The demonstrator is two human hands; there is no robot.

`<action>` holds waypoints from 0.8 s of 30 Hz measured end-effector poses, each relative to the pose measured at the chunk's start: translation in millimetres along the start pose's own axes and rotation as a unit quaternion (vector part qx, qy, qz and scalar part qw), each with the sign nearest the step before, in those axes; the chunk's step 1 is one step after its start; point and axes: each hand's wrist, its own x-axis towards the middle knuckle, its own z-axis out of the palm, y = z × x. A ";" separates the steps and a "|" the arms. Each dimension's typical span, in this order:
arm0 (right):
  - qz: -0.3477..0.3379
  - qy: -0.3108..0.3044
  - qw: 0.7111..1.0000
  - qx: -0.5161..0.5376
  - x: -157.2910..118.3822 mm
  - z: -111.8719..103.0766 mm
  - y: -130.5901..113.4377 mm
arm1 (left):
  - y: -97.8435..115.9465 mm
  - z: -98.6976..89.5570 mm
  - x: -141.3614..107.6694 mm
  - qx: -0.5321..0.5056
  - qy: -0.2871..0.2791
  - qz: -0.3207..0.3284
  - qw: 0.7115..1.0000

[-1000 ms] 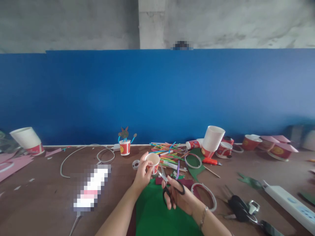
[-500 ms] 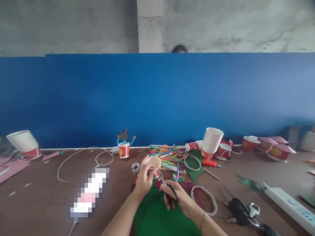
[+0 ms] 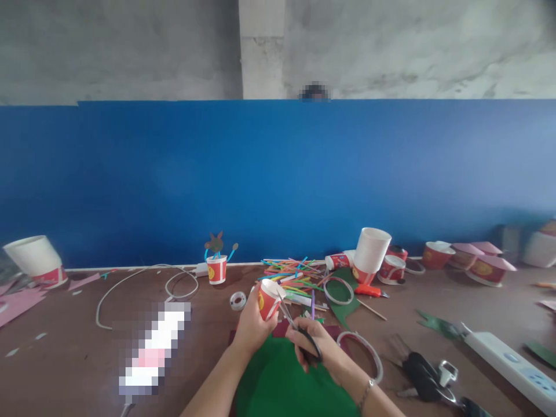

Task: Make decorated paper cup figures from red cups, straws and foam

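Note:
My left hand (image 3: 253,324) is wrapped round a red and white paper cup (image 3: 269,299), which leans to the right with its mouth upward. In my right hand (image 3: 316,341) is a pair of scissors (image 3: 310,344) with black handles, and its narrow metal blades point up and left at the cup's right rim. Whether the blades touch the paper I cannot tell. Below both hands lies a sheet of green paper (image 3: 289,379), with dark red paper showing at its far edge.
Coloured straws (image 3: 295,272) are heaped behind the cup. A tape roll (image 3: 237,300) lies left of it. Stacked white cups (image 3: 372,249), a red cutter (image 3: 367,291) and a ring of white tape (image 3: 362,350) are to the right, with a power strip (image 3: 508,359) and keys (image 3: 423,373) farther right.
My left hand has turned the cup, so its printed side now shows and it tilts to the right. The scissors stay by its rim in my right hand, slightly lower and farther right.

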 end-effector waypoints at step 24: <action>-0.030 0.156 0.866 -0.473 -0.4 -32.0 3.4 | -3.8 -9.8 6.9 -0.050 0.118 -0.031 0.991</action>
